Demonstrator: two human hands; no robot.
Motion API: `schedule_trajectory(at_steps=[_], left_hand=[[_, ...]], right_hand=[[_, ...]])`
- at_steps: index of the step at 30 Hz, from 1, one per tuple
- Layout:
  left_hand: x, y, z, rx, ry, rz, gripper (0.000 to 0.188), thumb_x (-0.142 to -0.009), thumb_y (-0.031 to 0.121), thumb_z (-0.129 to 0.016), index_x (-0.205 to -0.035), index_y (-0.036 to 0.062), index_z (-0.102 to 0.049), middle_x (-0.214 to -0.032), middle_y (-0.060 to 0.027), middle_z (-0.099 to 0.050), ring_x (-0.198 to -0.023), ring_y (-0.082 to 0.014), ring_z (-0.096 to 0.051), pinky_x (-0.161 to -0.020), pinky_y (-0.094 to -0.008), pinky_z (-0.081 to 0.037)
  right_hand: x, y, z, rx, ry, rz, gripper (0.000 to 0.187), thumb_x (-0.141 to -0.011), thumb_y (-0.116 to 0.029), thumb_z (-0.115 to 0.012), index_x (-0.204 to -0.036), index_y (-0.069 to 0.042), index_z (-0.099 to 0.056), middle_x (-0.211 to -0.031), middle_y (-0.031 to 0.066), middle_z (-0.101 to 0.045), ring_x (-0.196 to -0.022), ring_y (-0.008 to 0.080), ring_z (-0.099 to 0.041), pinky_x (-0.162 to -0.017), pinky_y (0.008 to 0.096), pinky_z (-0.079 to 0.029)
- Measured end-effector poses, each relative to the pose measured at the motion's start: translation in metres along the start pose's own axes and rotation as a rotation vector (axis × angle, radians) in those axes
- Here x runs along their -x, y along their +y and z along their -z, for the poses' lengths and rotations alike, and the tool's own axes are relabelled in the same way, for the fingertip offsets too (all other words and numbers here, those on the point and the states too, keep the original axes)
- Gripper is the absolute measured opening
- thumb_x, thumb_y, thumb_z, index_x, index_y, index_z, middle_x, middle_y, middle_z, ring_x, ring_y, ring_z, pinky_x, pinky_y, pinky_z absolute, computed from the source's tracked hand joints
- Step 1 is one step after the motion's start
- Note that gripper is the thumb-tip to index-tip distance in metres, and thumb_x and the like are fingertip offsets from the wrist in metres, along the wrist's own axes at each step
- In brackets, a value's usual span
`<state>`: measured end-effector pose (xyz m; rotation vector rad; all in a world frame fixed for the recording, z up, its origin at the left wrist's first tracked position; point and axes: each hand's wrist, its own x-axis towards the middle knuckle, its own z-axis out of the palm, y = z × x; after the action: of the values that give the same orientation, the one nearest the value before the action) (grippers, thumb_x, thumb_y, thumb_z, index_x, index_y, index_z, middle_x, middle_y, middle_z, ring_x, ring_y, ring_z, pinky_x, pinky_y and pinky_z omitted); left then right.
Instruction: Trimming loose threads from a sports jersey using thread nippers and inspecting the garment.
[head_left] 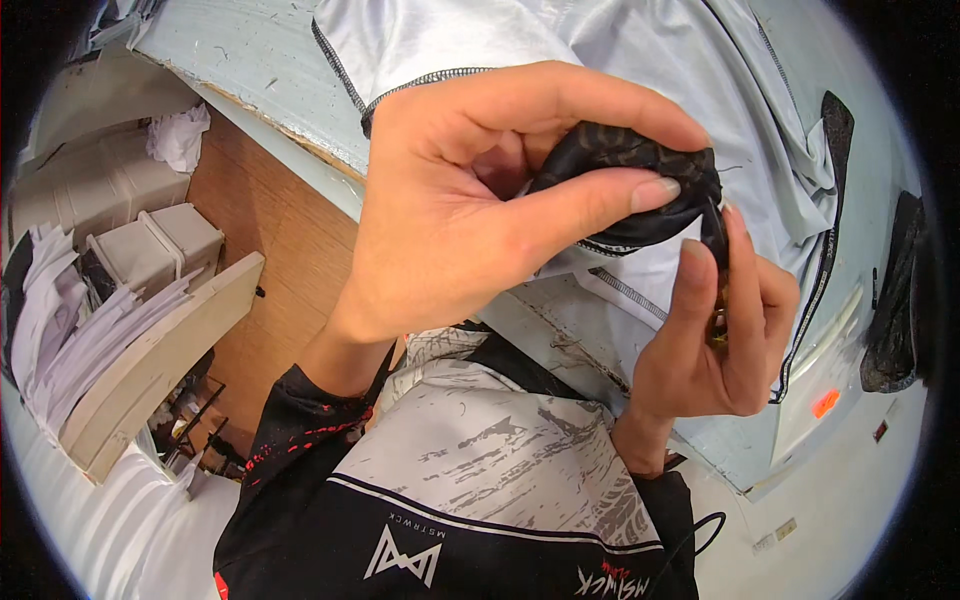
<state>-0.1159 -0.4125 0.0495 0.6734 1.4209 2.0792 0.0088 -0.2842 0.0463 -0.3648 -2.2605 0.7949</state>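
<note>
My left hand point(470, 190) is closed, pinching a bunched edge of black patterned fabric point(640, 155) between thumb and fingers. The white garment point(640, 40) with dark overlock seams lies spread on the table beneath; whether the black piece joins it is hard to see. Just below the fabric, my right hand point(730, 330) is closed around a small dark pointed tool point(713, 235) that looks like thread snips. Its tip reaches up to the bunched edge, and a yellowish part shows between my fingers. Most of the tool is hidden in my palm. A loose thread sticks out beside the fabric.
The pale blue table point(260, 60) has a worn edge on the left. A black strip of fabric point(835, 190) lies along the garment's right side, with a dark piece point(895, 300) farther right. At lower left are stacked white fabrics point(70, 330) and grey bins point(165, 245).
</note>
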Motion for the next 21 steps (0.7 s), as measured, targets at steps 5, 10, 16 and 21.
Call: schedule_trajectory(at_steps=[5, 10, 16, 21], left_hand=[[0.0014, -0.0019, 0.0009, -0.026, -0.021, -0.026, 0.033, -0.082, -0.015, -0.066, -0.115, -0.0095, -0.062, -0.108, -0.0194, -0.07, -0.099, -0.0206, -0.068, -0.089, -0.0303, -0.055], [0.0014, 0.0009, 0.0004, -0.072, -0.004, -0.024, 0.034, -0.082, -0.016, -0.066, -0.116, -0.0102, -0.062, -0.108, -0.019, -0.07, -0.099, -0.02, -0.068, -0.089, -0.0296, -0.055], [0.0008, -0.0016, 0.0004, -0.064, -0.024, -0.069, 0.035, -0.082, -0.016, -0.066, -0.116, -0.0101, -0.061, -0.109, -0.0191, -0.069, -0.099, -0.0198, -0.068, -0.089, -0.0295, -0.055], [0.0015, -0.0016, -0.001, -0.099, -0.037, -0.065, 0.034, -0.082, -0.016, -0.066, -0.116, -0.0109, -0.061, -0.11, -0.0196, -0.069, -0.1, -0.0204, -0.068, -0.09, -0.0298, -0.055]], right_hand=[[0.0012, -0.0032, 0.005, -0.029, -0.055, -0.128, 0.03, -0.087, -0.003, -0.073, -0.117, 0.003, -0.07, -0.085, 0.0021, -0.058, -0.071, 0.0087, -0.049, -0.062, 0.0216, -0.038], [-0.0012, -0.0082, 0.0017, -0.068, -0.028, -0.188, 0.03, -0.089, -0.004, -0.071, -0.118, 0.003, -0.069, -0.087, 0.0009, -0.058, -0.071, 0.0069, -0.048, -0.061, 0.0201, -0.034], [-0.0024, -0.0063, 0.0039, -0.156, -0.087, -0.243, 0.03, -0.092, -0.006, -0.068, -0.12, 0.003, -0.067, -0.09, 0.0003, -0.058, -0.072, 0.0059, -0.046, -0.061, 0.0194, -0.033], [-0.0028, -0.0066, 0.0027, -0.209, -0.074, -0.249, 0.031, -0.092, -0.007, -0.067, -0.121, 0.004, -0.067, -0.09, 0.0002, -0.058, -0.073, 0.0058, -0.046, -0.062, 0.0192, -0.034]])
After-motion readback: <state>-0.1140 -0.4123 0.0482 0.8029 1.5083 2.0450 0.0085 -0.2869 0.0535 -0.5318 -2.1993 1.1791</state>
